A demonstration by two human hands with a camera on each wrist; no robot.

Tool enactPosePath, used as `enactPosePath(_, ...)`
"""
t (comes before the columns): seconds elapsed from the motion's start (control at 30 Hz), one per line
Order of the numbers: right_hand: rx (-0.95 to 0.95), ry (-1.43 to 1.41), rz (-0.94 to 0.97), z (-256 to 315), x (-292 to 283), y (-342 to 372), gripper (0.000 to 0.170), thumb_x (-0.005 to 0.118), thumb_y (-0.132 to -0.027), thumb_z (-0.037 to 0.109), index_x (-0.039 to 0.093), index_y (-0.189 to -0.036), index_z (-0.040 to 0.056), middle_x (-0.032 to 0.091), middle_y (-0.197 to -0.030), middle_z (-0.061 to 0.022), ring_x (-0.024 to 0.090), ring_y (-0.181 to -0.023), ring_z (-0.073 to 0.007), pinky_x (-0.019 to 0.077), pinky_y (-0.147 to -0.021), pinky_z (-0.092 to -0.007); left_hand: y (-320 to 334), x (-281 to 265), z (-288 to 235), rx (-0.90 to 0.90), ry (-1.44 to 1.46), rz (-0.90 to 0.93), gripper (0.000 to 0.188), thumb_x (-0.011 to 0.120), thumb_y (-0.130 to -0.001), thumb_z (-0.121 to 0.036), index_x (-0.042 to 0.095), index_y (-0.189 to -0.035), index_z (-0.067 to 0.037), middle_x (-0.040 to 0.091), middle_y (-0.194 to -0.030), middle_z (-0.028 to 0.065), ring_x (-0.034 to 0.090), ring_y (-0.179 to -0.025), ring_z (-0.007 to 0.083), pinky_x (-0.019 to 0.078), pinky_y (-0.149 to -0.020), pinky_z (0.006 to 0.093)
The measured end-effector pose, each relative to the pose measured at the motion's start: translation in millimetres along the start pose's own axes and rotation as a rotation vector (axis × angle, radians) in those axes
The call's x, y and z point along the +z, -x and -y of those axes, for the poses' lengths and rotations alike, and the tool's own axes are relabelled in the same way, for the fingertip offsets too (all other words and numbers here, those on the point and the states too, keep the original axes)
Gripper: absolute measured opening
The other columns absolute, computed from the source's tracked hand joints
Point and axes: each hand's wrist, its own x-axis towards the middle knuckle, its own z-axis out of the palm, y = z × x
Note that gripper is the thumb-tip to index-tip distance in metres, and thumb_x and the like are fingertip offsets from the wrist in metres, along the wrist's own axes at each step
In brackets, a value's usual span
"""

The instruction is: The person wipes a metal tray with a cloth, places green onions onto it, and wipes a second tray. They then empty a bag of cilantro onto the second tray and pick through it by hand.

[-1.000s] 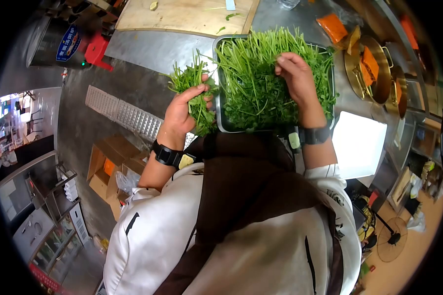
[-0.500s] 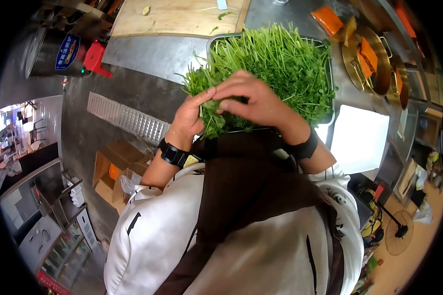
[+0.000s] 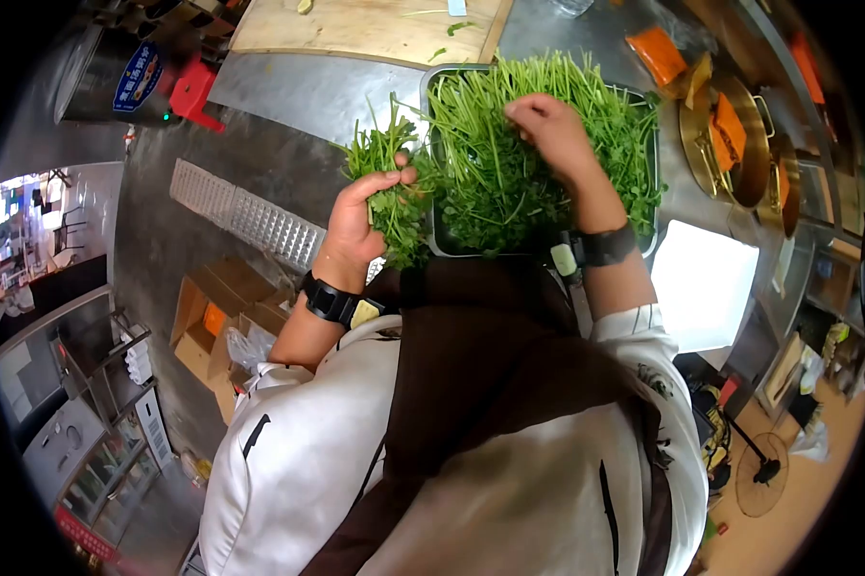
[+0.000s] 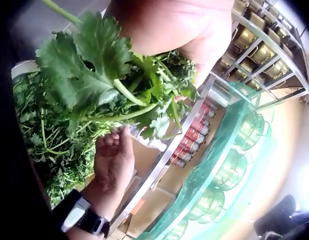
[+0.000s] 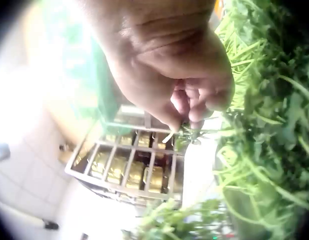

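My left hand (image 3: 354, 219) grips a bunch of leafy coriander (image 3: 379, 149), stems pointing away and leaves hanging toward the apron. Broad, notched leaves (image 4: 92, 65) fill the near part of the left wrist view. Just right of that hand, a metal tray (image 3: 435, 230) holds a thick heap of the same greens (image 3: 509, 96). Over the heap is my right hand (image 3: 555, 134), its fingers curled. In the right wrist view its thumb and fingertips pinch a small coriander sprig (image 5: 187, 135), with a pale stem end poking out.
Behind the tray lies a wooden board (image 3: 355, 29) with a few scraps. Brass-coloured pots (image 3: 696, 144) and an orange packet (image 3: 656, 56) stand to the right, near a white container (image 3: 706, 283). An open cardboard box (image 3: 207, 317) sits on the floor at left.
My right hand moved left to the bunch in my left hand, then back over the tray. The left hand keeps its grip and has barely moved.
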Motion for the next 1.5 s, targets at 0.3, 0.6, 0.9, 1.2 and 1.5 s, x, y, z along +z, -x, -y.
enactPosePath(0.3,-0.101,-0.858,0.14,20.0,-25.8,24.2,0.01,0.053,-0.091,0.01,0.058,-0.093,0.0021,0.06,-0.085,-0.0082,0.048,-0.064,-0.0102,0.039,-0.059,-0.0245,-6.0,14.0,5.1,-0.06,0.01,0.121,0.033,0.057,-0.085,-0.012,0.055,-0.115,0.0,0.06,-0.089,0.0044,0.059,-0.079,0.0162,0.0488,-0.069,0.0284)
enactPosePath(0.6,-0.519,-0.115,0.182,63.5,10.6,64.2,0.011,0.058,-0.085,0.012,0.058,-0.086,0.001,0.061,-0.088,-0.0095,0.055,-0.067,-0.018,0.0447,-0.066,-0.0309,-10.2,46.7,11.0,-0.196,0.005,0.364,0.041,0.054,-0.09,-0.025,0.049,-0.122,0.0,0.06,-0.098,0.0069,0.058,-0.08,0.0151,0.0495,-0.069,0.0274)
enactPosePath(0.9,-0.763,0.32,0.427,40.6,27.0,90.5,0.029,0.069,-0.071,0.007,0.063,-0.099,0.0025,0.059,-0.106,-0.0094,0.055,-0.091,-0.0276,0.0455,-0.082,-0.0363,3.2,3.0,15.1,-0.136,-0.105,0.098,0.029,0.061,-0.085,-0.012,0.055,-0.111,-0.003,0.061,-0.095,0.0084,0.06,-0.079,0.0171,0.0496,-0.065,0.0288)
enactPosePath(1.2,-0.217,0.381,-0.114,-41.8,0.1,31.9,0.019,0.065,-0.078,0.013,0.065,-0.095,0.0038,0.062,-0.085,-0.0127,0.061,-0.072,-0.022,0.0491,-0.065,-0.0314,6.6,-10.6,0.9,-0.131,0.135,0.155,0.017,0.055,-0.085,-0.009,0.051,-0.102,-0.007,0.05,-0.084,0.0036,0.047,-0.068,0.0139,0.0379,-0.055,0.024)
enactPosePath(1.5,-0.4,0.78,-0.13,-35.5,8.4,19.3,0.011,0.065,-0.075,0.016,0.065,-0.082,0.0068,0.061,-0.084,-0.011,0.06,-0.074,-0.0292,0.0493,-0.065,-0.0374,2.2,-11.3,11.9,-0.222,0.098,-0.051,0.026,0.061,-0.083,-0.009,0.052,-0.107,-0.003,0.052,-0.083,0.0035,0.048,-0.065,0.0136,0.0377,-0.056,0.0264)
